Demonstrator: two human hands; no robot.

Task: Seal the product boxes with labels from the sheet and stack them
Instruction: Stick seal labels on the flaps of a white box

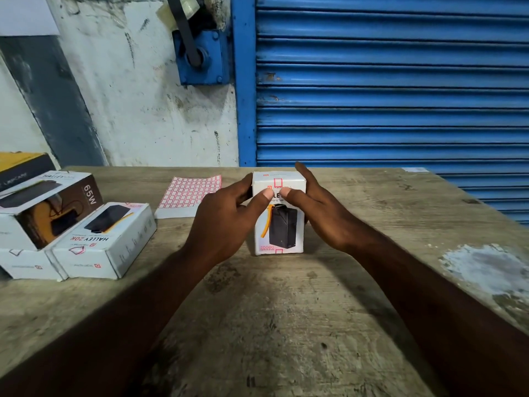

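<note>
A white product box (282,230) with a black power bank printed on it stands upright at the middle of the wooden table (286,325). A red-outlined label (278,182) lies over its top front edge. My left hand (226,222) grips the box's left side, thumb pressing on the front face just below the label. My right hand (320,213) holds the right side, its thumb pressing beside the left one. The label sheet (189,196), a grid of red-bordered stickers, lies flat behind and to the left of the box.
Several more product boxes sit at the table's left edge: a white one (106,242) lying flat, a brown "65W" box (48,207) stacked on others behind it. A blue roller shutter (392,81) and a stained wall stand behind the table.
</note>
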